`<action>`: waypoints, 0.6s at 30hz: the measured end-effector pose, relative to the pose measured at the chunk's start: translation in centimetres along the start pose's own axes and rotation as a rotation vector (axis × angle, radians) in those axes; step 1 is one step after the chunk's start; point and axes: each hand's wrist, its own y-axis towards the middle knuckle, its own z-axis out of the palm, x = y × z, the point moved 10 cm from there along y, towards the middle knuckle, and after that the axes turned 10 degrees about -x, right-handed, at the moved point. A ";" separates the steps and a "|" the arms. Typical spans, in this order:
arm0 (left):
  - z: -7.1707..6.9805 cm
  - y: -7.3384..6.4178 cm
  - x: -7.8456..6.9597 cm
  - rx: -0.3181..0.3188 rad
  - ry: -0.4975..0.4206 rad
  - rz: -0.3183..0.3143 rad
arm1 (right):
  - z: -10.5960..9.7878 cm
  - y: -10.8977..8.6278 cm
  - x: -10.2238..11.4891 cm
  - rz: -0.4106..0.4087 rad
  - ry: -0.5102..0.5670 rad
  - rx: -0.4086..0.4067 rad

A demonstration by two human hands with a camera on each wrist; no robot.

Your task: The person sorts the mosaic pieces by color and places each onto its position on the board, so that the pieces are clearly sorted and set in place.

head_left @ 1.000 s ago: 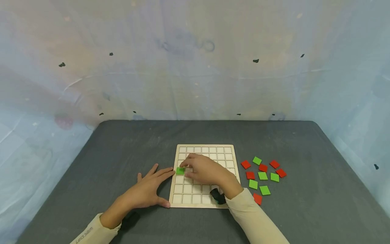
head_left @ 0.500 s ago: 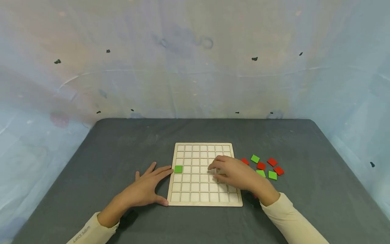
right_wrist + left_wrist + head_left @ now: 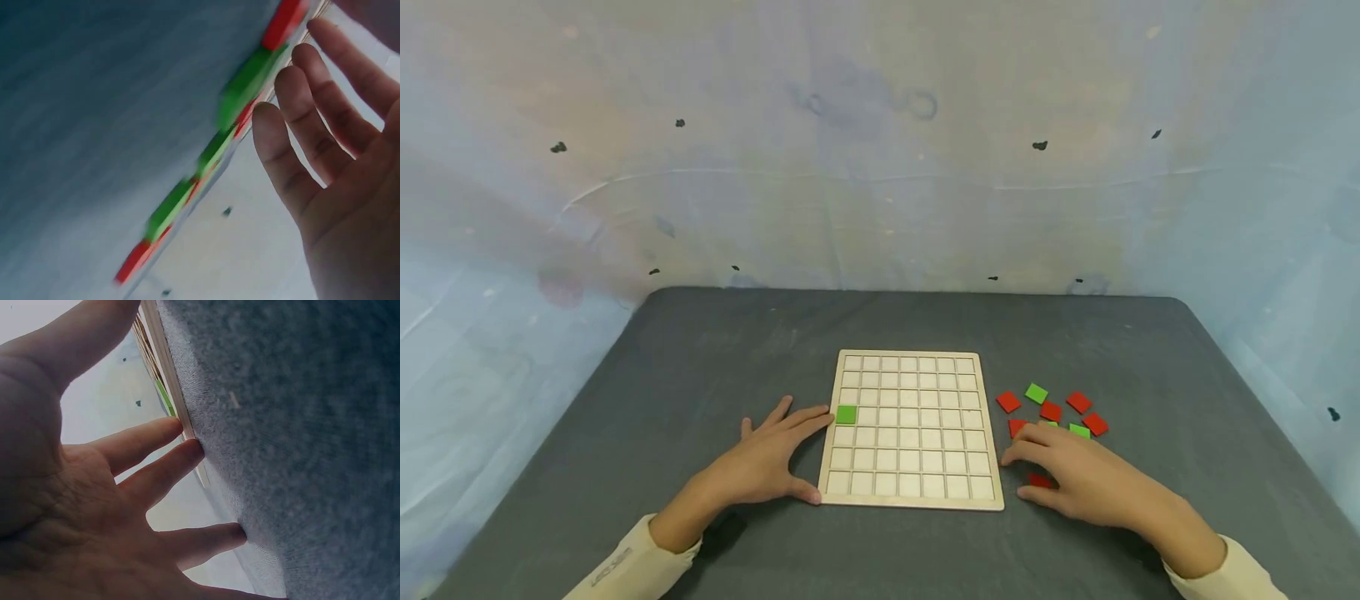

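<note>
A pale wooden grid board [image 3: 917,502] lies on the dark table. One green square tile [image 3: 846,414] sits in a cell of its leftmost column. Spread along the board's left side, my left hand [image 3: 756,467] touches the edge with fingertips and thumb. Right of the board, my right hand [image 3: 1078,479] hovers over the scattered tiles, fingers loosely bent and holding nothing. A red tile [image 3: 1040,481] shows between its thumb and fingers. In the right wrist view, a green tile [image 3: 244,87] stands near the fingertips. The hand hides part of the pile.
Beyond the right hand lie more loose tiles, among them a green tile [image 3: 1037,393], a red tile [image 3: 1008,402] and another red tile [image 3: 1096,424]. The grey-black table [image 3: 737,342] ends at a pale patterned cloth [image 3: 880,167] at back and sides.
My right hand has moved right, from beside the green tile on the board across to the loose tiles. The green tile stays in its cell, and my left hand stays at the board's edge.
</note>
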 end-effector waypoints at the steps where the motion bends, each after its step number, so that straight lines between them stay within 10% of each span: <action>1: 0.0 0.0 0.0 0.002 0.000 -0.001 | -0.3 -0.4 -0.3 -0.002 -0.007 -0.008; 18: 0.1 0.1 0.1 0.008 0.004 0.004 | -3.4 -2.7 -7.2 0.091 -0.106 -0.082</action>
